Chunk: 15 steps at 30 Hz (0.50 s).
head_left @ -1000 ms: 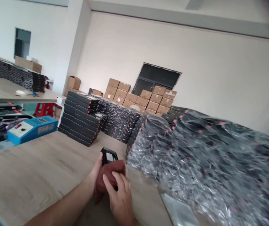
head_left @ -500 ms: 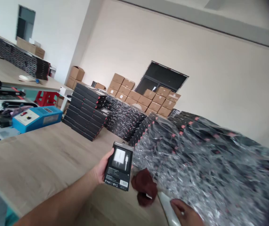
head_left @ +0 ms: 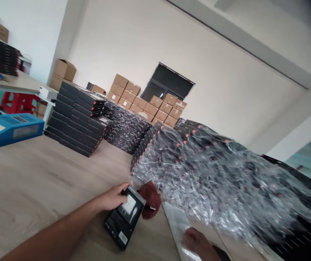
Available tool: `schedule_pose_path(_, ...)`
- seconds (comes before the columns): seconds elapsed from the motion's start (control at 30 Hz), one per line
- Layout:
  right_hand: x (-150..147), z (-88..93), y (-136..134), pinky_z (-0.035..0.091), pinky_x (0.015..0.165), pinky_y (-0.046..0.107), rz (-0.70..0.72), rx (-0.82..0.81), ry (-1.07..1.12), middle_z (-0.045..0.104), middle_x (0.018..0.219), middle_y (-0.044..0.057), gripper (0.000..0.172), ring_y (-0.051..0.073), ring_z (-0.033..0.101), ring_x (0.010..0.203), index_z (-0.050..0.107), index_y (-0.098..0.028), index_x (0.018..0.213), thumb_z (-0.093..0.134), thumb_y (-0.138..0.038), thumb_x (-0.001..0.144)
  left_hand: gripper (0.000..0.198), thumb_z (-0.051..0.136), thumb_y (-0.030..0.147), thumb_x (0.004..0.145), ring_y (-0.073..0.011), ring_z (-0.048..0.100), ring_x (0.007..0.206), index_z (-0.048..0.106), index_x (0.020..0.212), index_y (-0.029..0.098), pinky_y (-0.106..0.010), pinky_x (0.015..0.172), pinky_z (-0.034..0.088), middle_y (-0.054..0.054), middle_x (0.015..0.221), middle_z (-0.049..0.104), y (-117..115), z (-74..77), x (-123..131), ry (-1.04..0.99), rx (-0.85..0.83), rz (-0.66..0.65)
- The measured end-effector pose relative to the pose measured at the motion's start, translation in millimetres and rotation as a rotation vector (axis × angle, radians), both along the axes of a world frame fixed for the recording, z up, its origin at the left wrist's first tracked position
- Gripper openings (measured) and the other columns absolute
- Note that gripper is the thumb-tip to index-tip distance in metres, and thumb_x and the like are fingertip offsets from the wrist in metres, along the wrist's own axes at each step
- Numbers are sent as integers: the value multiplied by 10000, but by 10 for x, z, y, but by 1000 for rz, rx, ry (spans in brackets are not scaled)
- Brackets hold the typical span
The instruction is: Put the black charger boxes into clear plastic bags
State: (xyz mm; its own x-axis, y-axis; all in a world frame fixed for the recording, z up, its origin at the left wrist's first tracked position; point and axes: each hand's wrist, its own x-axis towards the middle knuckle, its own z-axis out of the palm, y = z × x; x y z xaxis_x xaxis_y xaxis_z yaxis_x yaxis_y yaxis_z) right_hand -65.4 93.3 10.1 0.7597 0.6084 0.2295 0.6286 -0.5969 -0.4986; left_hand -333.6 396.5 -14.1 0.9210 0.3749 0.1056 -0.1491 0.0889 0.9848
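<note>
My left hand (head_left: 114, 197) is closed around the upper left edge of a black charger box (head_left: 125, 217). A white plug and cable are pictured on its face, and the box leans tilted over the wooden table (head_left: 62, 181). A dark red cloth (head_left: 150, 199) lies crumpled just beyond it. At the lower right my right hand (head_left: 196, 241), a little blurred, has curled fingers on a clear plastic bag (head_left: 175, 219) in a flat pile. A dark flat object (head_left: 221, 253), partly hidden, lies beside that wrist.
Bagged black boxes (head_left: 212, 170) form a long stack along the right. Unbagged black boxes (head_left: 76, 119) are piled at the left back, near a blue machine (head_left: 16, 128). Brown cartons (head_left: 136, 99) rise against the wall, and a red stool (head_left: 17, 103) stands at far left.
The charger box has come down and tilted in my left hand. My right hand has moved slightly left over the plastic bags. The view has turned to the right.
</note>
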Motion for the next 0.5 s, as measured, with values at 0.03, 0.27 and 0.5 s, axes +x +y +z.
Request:
schedule_pose_path(0.03, 17, 7, -9, 355, 448, 272, 15, -14, 30, 381, 423, -36, 372, 139, 401, 426, 419, -225, 422, 524, -553, 562, 628, 516, 114, 611, -132, 552, 701, 504, 1235, 182, -209, 580, 379, -7, 890, 628, 23, -25, 3, 4, 26, -15)
schedule_pose_path(0.27, 89, 214, -19, 338, 466, 289, 18, -35, 159, 372, 428, -25, 384, 146, 380, 455, 406, -227, 389, 544, -553, 540, 568, 535, 82, 569, -158, 560, 812, 529, 1130, 163, -214, 639, 390, -8, 907, 613, 87, -180, 48, 1, 99, -45)
schedule_pose_path(0.5, -172, 788, 417, 349, 475, 249, -119, 255, 289, 462, 523, -37, 326, 132, 423, 481, 543, -229, 645, 553, -553, 611, 206, 596, 169, 640, -222, 552, 1012, 708, 810, 198, -278, 852, 392, -39, 1079, 624, 38, -59, 9, -7, 291, 8)
